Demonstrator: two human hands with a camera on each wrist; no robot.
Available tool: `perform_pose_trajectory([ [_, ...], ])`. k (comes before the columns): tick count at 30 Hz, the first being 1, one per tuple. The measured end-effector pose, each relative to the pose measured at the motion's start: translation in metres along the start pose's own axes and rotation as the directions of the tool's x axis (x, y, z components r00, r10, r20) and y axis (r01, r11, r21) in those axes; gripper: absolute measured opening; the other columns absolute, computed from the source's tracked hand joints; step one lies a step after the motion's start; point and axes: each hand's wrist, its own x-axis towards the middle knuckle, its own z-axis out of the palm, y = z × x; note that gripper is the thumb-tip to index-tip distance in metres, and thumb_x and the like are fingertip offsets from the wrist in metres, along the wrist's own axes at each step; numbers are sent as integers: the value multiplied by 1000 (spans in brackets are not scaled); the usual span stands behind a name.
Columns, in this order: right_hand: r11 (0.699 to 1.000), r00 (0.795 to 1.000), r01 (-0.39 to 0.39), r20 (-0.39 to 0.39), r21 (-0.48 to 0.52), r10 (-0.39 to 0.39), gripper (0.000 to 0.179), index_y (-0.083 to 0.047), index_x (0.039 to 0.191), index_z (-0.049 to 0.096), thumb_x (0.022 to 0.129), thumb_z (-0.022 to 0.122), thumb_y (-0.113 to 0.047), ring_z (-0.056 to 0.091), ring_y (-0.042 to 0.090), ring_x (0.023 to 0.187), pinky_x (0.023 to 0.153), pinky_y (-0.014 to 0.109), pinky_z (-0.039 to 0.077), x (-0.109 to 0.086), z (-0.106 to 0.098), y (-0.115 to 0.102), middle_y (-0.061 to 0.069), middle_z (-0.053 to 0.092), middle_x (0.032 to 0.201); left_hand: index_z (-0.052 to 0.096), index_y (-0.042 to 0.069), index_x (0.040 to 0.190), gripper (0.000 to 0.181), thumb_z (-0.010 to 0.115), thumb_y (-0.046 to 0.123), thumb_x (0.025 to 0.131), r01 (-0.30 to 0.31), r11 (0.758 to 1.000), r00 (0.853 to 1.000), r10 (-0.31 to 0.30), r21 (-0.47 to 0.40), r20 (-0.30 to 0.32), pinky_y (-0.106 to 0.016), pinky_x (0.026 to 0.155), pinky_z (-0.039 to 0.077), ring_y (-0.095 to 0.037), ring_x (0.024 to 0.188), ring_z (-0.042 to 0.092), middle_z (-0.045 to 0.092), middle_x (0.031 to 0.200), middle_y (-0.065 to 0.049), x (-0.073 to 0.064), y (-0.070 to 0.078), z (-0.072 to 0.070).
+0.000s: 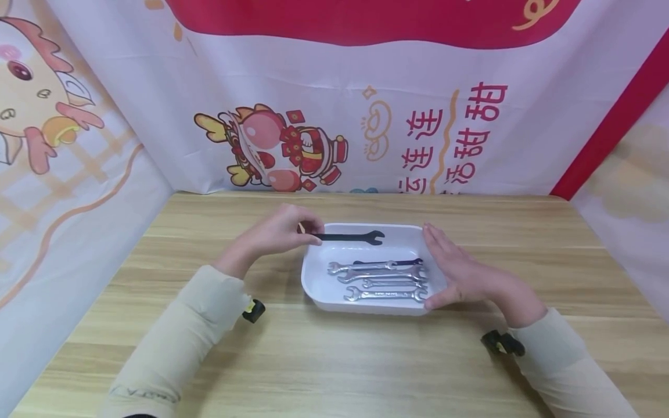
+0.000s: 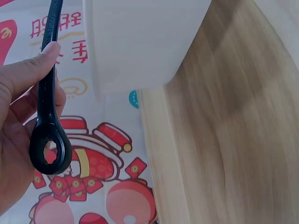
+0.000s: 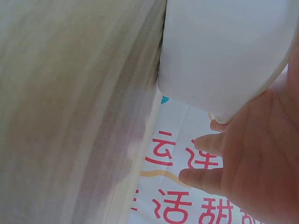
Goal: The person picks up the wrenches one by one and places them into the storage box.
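My left hand pinches a black combination wrench between thumb and fingers, over the far left part of a white plastic tray. Its open-jaw end points right; the ring end shows below the thumb in the left wrist view. Several silver open-end wrenches lie side by side in the tray, with a smaller dark wrench behind them. My right hand rests against the tray's right end, fingers spread and straight along the rim.
The tray stands on a wood-grain table. Behind the table hangs a printed cloth with cartoon figures and red characters, and another printed cloth hangs at the left. Black wrist mounts sit at both sleeves.
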Motion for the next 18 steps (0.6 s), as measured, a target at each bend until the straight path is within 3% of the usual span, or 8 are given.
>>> perform_pose_trajectory([
  [8,1000,1000,-2,0,-4,2,141,-4,158,-12,70,80,-64,-8,44,153,119,68,8,0,0,-1,15,-18,166,74,15,99,12,77,18,88,-55,998,998,55,-10,23,-27,79,57,-15,84,62,71,91,2,12,8,10],
  [18,1000,1000,5,-3,-11,-6,140,-4,158,-11,70,80,-63,-8,44,153,120,65,9,0,-1,0,14,-18,166,75,15,95,9,77,15,87,-58,996,996,62,-70,57,-25,78,57,-13,82,64,72,88,4,31,10,27],
])
